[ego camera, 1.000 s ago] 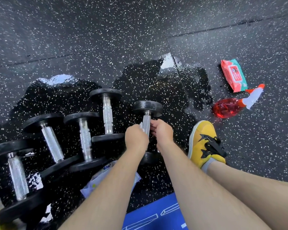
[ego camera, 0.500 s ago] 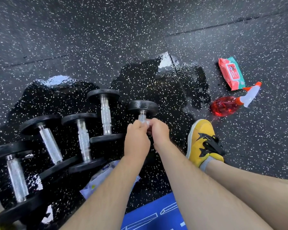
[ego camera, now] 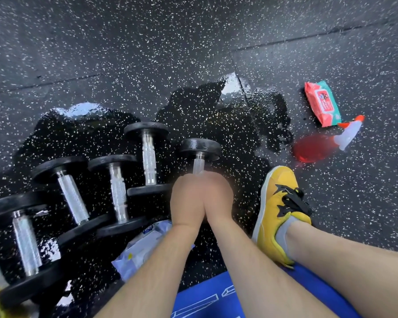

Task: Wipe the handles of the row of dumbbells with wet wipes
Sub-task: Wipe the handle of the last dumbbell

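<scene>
Shift of left hand (ego camera: 189, 198) and right hand (ego camera: 218, 196) along handle (ego camera: 198, 165) of rightmost dumbbell (ego camera: 200, 146): up near its far end half a second ago, now drawn back toward near end. Longer stretch of bare handle exposed. Formerly parted around handle, now pressed side by side. Motion blur on both.

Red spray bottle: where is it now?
Head view, right side: the red spray bottle lies on the floor just below the red wipes pack, up and right of the yellow shoe.
</scene>
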Action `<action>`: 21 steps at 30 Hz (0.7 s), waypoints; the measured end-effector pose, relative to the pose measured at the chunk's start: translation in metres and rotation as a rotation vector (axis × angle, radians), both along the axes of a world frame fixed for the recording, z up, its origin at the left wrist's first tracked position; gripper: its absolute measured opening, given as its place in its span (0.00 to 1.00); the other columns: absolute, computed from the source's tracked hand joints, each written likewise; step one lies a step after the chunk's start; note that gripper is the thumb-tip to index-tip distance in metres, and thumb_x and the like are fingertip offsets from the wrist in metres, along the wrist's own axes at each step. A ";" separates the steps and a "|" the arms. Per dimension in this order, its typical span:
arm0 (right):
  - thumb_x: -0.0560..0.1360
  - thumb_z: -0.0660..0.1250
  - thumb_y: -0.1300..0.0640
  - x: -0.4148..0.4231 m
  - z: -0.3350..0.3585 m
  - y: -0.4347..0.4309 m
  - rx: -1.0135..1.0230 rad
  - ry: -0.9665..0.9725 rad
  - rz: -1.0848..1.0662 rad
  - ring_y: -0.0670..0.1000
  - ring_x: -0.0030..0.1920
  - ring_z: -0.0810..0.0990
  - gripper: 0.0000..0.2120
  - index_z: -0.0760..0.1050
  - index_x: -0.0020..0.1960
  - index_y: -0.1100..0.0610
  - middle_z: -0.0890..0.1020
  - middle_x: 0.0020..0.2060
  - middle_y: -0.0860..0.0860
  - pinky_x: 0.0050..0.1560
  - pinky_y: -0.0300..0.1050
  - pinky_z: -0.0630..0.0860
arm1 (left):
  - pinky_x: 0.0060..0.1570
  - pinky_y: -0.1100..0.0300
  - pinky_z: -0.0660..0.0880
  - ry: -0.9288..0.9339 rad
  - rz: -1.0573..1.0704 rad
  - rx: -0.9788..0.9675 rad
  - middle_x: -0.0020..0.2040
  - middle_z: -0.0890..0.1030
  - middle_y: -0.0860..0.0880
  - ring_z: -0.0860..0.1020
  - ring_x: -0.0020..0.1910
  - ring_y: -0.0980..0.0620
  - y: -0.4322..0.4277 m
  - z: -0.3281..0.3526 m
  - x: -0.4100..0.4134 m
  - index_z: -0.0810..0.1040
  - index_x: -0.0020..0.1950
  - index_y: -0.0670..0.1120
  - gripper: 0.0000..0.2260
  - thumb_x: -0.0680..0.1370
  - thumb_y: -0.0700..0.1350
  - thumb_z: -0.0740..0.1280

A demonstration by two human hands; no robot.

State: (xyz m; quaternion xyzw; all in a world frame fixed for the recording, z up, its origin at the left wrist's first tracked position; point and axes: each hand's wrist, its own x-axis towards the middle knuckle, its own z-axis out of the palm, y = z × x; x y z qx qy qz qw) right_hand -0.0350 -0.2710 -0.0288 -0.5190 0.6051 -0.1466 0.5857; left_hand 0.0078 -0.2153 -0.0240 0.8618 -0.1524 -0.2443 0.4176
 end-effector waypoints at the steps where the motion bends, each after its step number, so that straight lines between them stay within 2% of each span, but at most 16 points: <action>1: 0.75 0.70 0.55 -0.001 0.001 -0.001 0.029 -0.028 0.010 0.45 0.44 0.85 0.05 0.83 0.46 0.47 0.86 0.43 0.45 0.50 0.46 0.82 | 0.47 0.59 0.74 0.003 -0.012 -0.023 0.48 0.80 0.55 0.77 0.49 0.54 0.001 -0.001 0.000 0.79 0.51 0.50 0.06 0.79 0.41 0.65; 3: 0.76 0.70 0.58 -0.003 -0.001 -0.003 0.045 -0.048 0.031 0.43 0.42 0.85 0.06 0.84 0.48 0.49 0.87 0.41 0.45 0.48 0.43 0.82 | 0.52 0.60 0.75 0.039 -0.016 -0.053 0.51 0.82 0.54 0.79 0.52 0.54 0.005 -0.001 0.002 0.79 0.59 0.52 0.17 0.77 0.35 0.61; 5: 0.76 0.70 0.55 -0.001 -0.005 -0.002 0.002 -0.001 0.053 0.45 0.44 0.85 0.05 0.83 0.50 0.48 0.86 0.42 0.47 0.51 0.47 0.82 | 0.51 0.60 0.75 0.092 0.009 -0.067 0.52 0.83 0.55 0.80 0.51 0.54 0.008 0.001 0.005 0.76 0.61 0.54 0.23 0.74 0.31 0.59; 7: 0.76 0.69 0.53 0.008 -0.007 -0.003 -0.086 0.054 0.088 0.44 0.43 0.83 0.03 0.81 0.48 0.47 0.84 0.42 0.46 0.51 0.47 0.81 | 0.52 0.60 0.75 0.090 0.042 -0.093 0.52 0.82 0.54 0.79 0.52 0.53 0.009 0.002 0.007 0.74 0.60 0.52 0.23 0.73 0.29 0.58; 10: 0.78 0.67 0.57 0.019 0.002 -0.014 -0.188 0.115 0.110 0.39 0.40 0.78 0.05 0.80 0.45 0.51 0.79 0.40 0.41 0.46 0.38 0.76 | 0.60 0.62 0.73 0.075 0.086 -0.111 0.55 0.79 0.51 0.77 0.57 0.53 0.008 -0.001 0.008 0.75 0.58 0.47 0.23 0.70 0.27 0.57; 12: 0.78 0.67 0.59 0.014 0.004 -0.013 -0.190 0.113 0.131 0.39 0.36 0.77 0.05 0.80 0.44 0.55 0.78 0.37 0.41 0.41 0.34 0.73 | 0.59 0.66 0.71 0.091 0.081 -0.094 0.56 0.79 0.52 0.76 0.57 0.54 0.006 0.001 0.007 0.75 0.59 0.47 0.22 0.71 0.28 0.57; 15: 0.76 0.70 0.56 -0.006 -0.002 0.000 -0.101 0.124 0.158 0.41 0.35 0.77 0.05 0.77 0.42 0.54 0.81 0.37 0.44 0.38 0.36 0.74 | 0.53 0.76 0.66 0.099 0.069 -0.096 0.55 0.79 0.53 0.76 0.56 0.54 0.004 0.002 0.005 0.76 0.58 0.47 0.19 0.73 0.29 0.59; 16: 0.76 0.71 0.55 -0.011 -0.005 0.003 -0.094 0.142 0.176 0.42 0.35 0.76 0.07 0.76 0.41 0.54 0.81 0.37 0.45 0.38 0.37 0.73 | 0.53 0.76 0.67 0.104 0.077 -0.097 0.55 0.79 0.53 0.77 0.56 0.54 0.005 0.001 0.004 0.76 0.58 0.47 0.18 0.74 0.30 0.60; 19: 0.76 0.69 0.55 -0.004 -0.007 -0.007 -0.134 0.142 0.189 0.44 0.38 0.77 0.06 0.76 0.42 0.55 0.82 0.40 0.48 0.39 0.38 0.74 | 0.58 0.60 0.74 0.130 0.093 -0.116 0.55 0.81 0.52 0.78 0.56 0.53 0.005 -0.002 0.005 0.77 0.58 0.46 0.19 0.73 0.30 0.59; 21: 0.78 0.66 0.57 0.007 -0.005 -0.017 -0.108 0.134 0.135 0.45 0.42 0.80 0.04 0.78 0.45 0.53 0.83 0.42 0.48 0.41 0.38 0.74 | 0.59 0.57 0.75 0.140 0.075 -0.121 0.55 0.81 0.54 0.78 0.56 0.55 0.007 -0.001 0.005 0.77 0.58 0.47 0.19 0.74 0.31 0.59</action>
